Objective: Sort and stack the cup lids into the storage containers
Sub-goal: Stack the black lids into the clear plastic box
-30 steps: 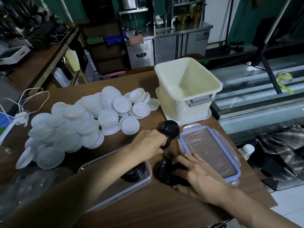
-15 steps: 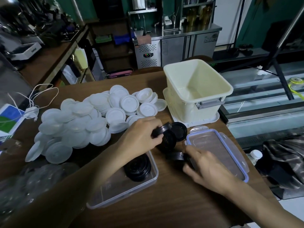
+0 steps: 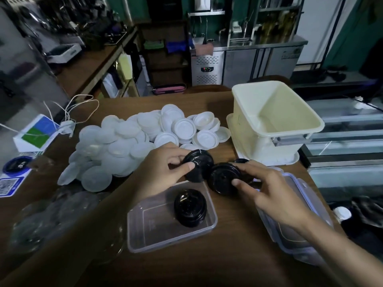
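Note:
My left hand (image 3: 163, 168) pinches a black cup lid (image 3: 200, 165) just above the table. Beside it my right hand (image 3: 267, 193) grips a second black lid (image 3: 222, 181); the two lids touch at their edges. Another black lid (image 3: 241, 161) peeks out behind my right fingers. In front of my hands stands a clear container (image 3: 157, 235) holding a stack of black lids (image 3: 190, 207). A heap of white lids (image 3: 145, 141) covers the table's left and middle.
A cream tub (image 3: 259, 104) stands on its own lid at the back right. A clear container lid with a blue seal (image 3: 300, 191) lies under my right wrist. Clear domed lids (image 3: 41, 222) lie front left; a charger and cable (image 3: 66, 125) sit at the far left edge.
Both hands have lifted black lids off the table and brought them together above the clear container. The view has shifted slightly.

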